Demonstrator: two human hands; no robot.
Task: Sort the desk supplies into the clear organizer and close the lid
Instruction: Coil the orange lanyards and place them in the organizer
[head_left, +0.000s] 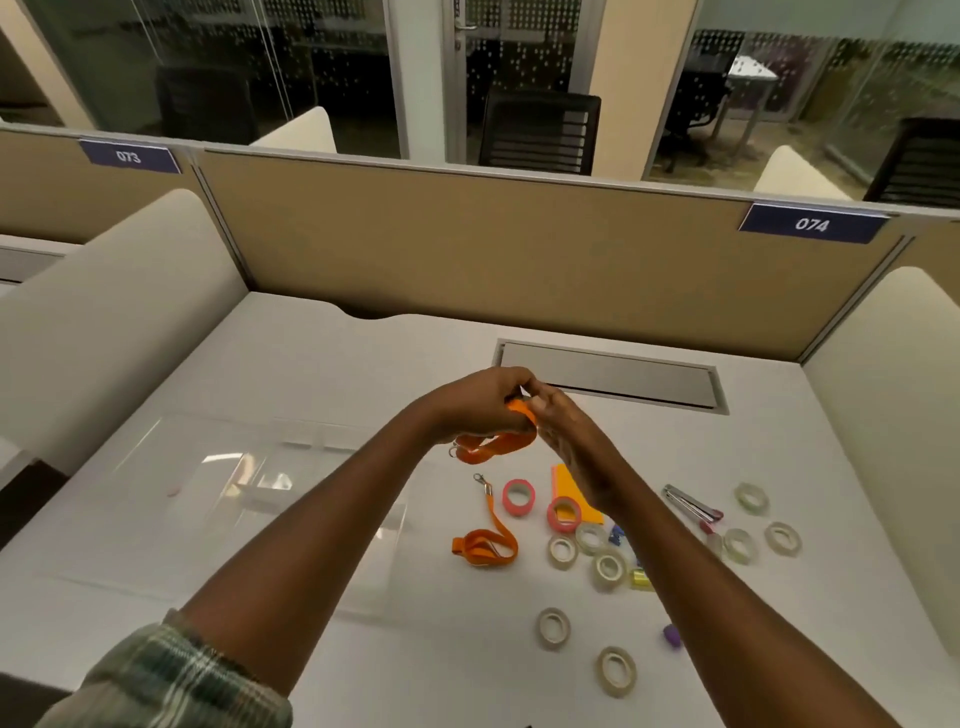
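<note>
A white counter (363, 364) in an office cubicle, seen from above. At the left lies the clear organizer (234, 493), transparent and hard to make out; it looks open, but whether anything is in its compartments cannot be told.

Above the middle of the counter, the left hand (478, 405) is curled round a bunched orange lanyard (498, 447). The right hand (571, 452) meets it and pinches the same strap at the top. The strap's loops and metal clip hang below the hands, clear of the counter.

The lanyard looks light, soft and floppy. It will likely spring loose unless it is gripped around the folded bundle, with the clip tucked in.

Just below the hands, a second orange lanyard (485, 545) lies loosely coiled on the counter. To its right sit two pink tape rolls (518, 497) and a pad of orange sticky notes (563, 480). Further right, clear tape rolls (562, 551) are scattered about, each light, rigid and easily pinched by its rim. A silver metal tool (691, 506), perhaps a stapler, lies among them.
</note>
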